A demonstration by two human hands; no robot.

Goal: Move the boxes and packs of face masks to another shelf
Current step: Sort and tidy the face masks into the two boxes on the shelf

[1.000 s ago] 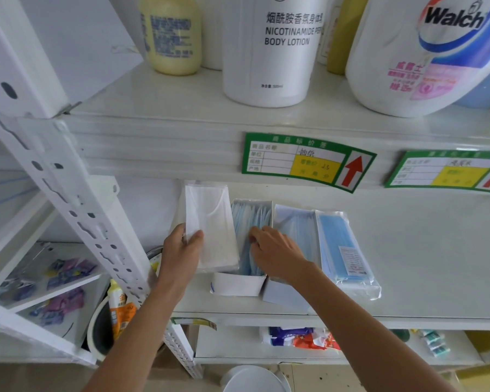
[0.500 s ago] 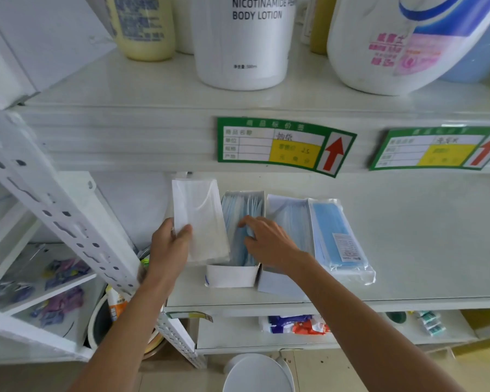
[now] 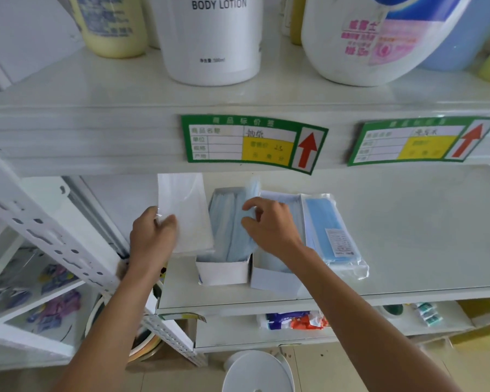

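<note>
Compared with a moment ago, the right hand (image 3: 269, 224) is no longer just resting on the open box of masks (image 3: 227, 241): a thin bunch of blue masks (image 3: 252, 190) is now pinched between thumb and fingers and lifted up out of it, so it looks like the box is being emptied or tidied rather than carried off whole. The white mask pack (image 3: 186, 210) is gripped at its lower left corner by the left hand (image 3: 152, 236) and held tilted above the shelf (image 3: 408, 236). A second open box (image 3: 277, 275) sits just beside the first, with a sealed blue mask pack (image 3: 331, 230) lying flat against its right. Nothing is seen on another shelf yet.
</note>
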